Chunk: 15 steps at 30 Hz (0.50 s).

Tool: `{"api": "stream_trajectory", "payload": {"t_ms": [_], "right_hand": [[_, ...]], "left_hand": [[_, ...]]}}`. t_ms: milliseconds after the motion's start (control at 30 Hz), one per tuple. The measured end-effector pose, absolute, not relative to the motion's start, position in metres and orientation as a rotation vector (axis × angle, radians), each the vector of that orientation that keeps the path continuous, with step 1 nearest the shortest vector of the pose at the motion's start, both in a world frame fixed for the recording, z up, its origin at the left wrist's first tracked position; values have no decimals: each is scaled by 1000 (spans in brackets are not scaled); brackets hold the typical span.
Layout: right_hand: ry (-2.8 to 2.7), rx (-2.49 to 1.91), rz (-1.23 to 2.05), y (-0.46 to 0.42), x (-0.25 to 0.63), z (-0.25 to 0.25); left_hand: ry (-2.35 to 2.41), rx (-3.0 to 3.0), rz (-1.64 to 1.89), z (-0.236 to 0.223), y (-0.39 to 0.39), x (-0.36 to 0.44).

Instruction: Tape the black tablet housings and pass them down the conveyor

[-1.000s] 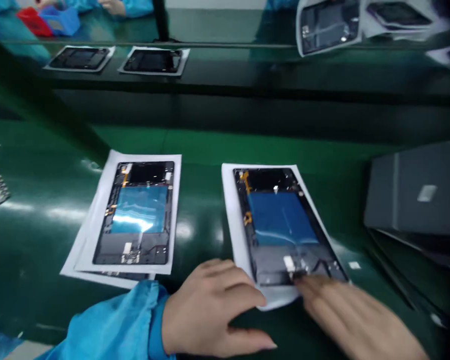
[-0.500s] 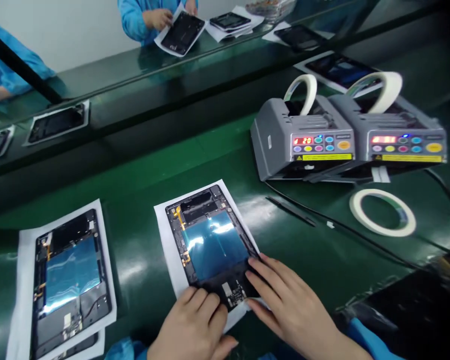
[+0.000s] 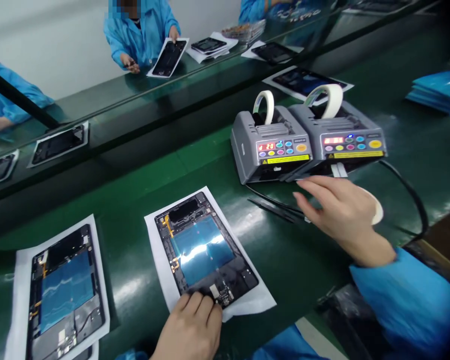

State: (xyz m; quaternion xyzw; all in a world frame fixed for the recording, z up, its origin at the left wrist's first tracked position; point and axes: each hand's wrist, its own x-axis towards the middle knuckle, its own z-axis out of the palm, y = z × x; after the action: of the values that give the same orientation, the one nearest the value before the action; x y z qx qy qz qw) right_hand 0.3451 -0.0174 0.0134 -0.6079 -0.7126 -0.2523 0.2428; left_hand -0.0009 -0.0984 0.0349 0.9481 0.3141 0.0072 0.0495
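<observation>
An opened tablet [image 3: 202, 250] with a shiny blue film over its middle lies face up on a white sheet [image 3: 260, 300]. At its lower left edge, my left hand [image 3: 191, 325] rests with curled fingers closed on it; the fingertips are hidden. My right hand [image 3: 339, 212] is in the air in front of two grey tape dispensers [image 3: 273, 145], thumb and forefinger apart and pointing left. No object shows between those fingers. A short white tape end [image 3: 338, 170] sticks out of the right dispenser [image 3: 345, 135], just above this hand. Partly behind the hand lies a tape roll [image 3: 377, 210].
Another opened tablet [image 3: 67, 290] lies on paper at the left. Black tweezers [image 3: 272, 210] and a cable [image 3: 412, 187] lie by the dispensers. Beyond a raised ledge, a co-worker [image 3: 142, 40] holds a tablet part [image 3: 168, 57]. Blue packets [image 3: 438, 90] are stacked at the far right.
My right hand has left the tablet's right edge and moved up and right to the dispensers. My left hand stays at the lower left edge. The view has shifted right.
</observation>
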Motion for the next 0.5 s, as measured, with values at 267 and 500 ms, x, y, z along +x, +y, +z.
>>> {"api": "stream_trajectory", "payload": {"t_ms": [267, 500], "right_hand": [[-2034, -1650, -727, 15, 336, 4], [-2005, -1638, -651, 16, 338, 2]], "left_hand": [[1017, 2841, 42, 35, -101, 1], [1024, 2765, 50, 35, -101, -1]]}}
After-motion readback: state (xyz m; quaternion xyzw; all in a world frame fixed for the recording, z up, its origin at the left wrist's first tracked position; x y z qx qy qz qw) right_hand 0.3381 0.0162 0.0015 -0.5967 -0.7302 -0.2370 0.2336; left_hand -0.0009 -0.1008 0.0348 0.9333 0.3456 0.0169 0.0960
